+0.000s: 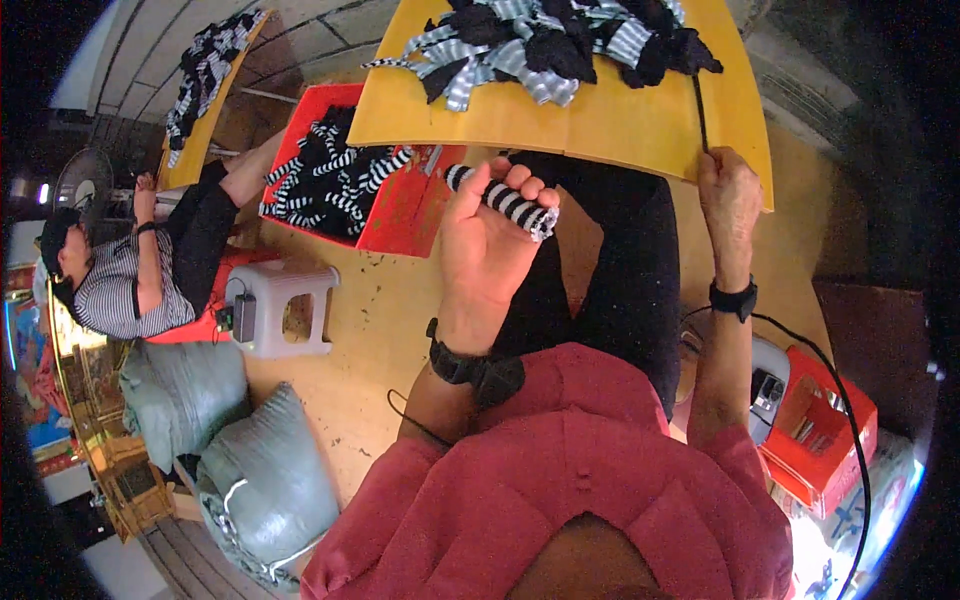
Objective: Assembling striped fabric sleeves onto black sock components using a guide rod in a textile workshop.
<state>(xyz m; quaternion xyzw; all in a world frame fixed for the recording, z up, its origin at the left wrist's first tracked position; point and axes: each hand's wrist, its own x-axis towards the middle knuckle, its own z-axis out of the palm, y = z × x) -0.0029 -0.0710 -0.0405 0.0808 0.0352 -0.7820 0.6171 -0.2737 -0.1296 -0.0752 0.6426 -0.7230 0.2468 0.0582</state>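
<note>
My left hand point(487, 255), palm up, has its fingers curled around a small black-and-white striped knitted tube point(512, 208). The tube's frayed white end points right, past my fingertips. Closed in a fist at the right front edge of the yellow table point(540, 128), my right hand point(731, 192) grips a thin black strip point(702, 115). That strip runs up across the tabletop to the pile of striped and black knitted pieces point(550, 50). Whether its far end joins a piece in the pile, I cannot tell.
A red bin point(405, 215) of striped knitted pieces stands left of my table. Further left, a person point(130, 275) sits by another table point(205, 140), near a grey stool point(285, 305). Stuffed sacks point(270, 470) lie lower left; a red crate point(822, 440) is at right.
</note>
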